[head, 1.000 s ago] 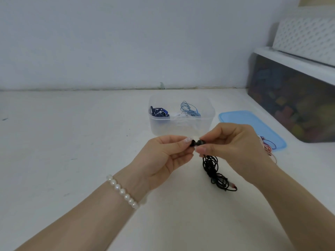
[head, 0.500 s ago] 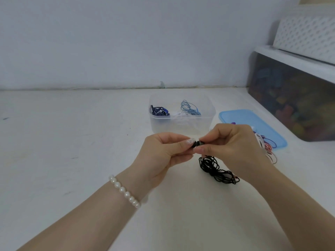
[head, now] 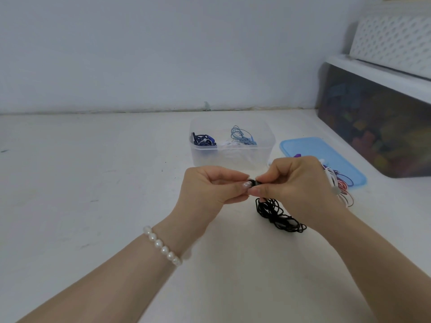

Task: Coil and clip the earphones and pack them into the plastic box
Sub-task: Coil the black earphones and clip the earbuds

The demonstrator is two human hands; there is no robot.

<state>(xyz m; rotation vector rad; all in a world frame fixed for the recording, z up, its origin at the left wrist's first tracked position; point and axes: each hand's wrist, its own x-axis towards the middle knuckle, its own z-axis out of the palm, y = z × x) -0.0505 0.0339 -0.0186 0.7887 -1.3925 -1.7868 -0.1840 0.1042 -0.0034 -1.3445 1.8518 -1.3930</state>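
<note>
- Pinching a small black piece, probably the clip, the left hand [head: 211, 187] holds it between thumb and forefinger above the white surface [head: 93, 183], at the top of the black earphones [head: 278, 214].
- Right hand [head: 296, 185] meets it from the other side, thumb and forefinger tips closed on the same black piece; the two hands' fingertips are touching or nearly so.
- Black earphones hang as a loose coil from that pinch, trailing down and to the right, with the lower loops lying on the surface just below the right wrist.
- Clear plastic box [head: 231, 155] stands open beyond the hands, holding a dark blue bundle [head: 203, 140] on the left, a light blue bundle [head: 242, 137] on the right and something white between them.
- Blue lid [head: 310, 148] lies flat to the right of the box.
- More earphones [head: 341, 185], white, red and purple cords, lie tangled on the lid's near edge, partly hidden behind the right hand.
- A pearl bracelet [head: 162, 245] circles the left wrist.
- A dark storage bin [head: 373, 127] sits at the far right under a white shelf edge.
</note>
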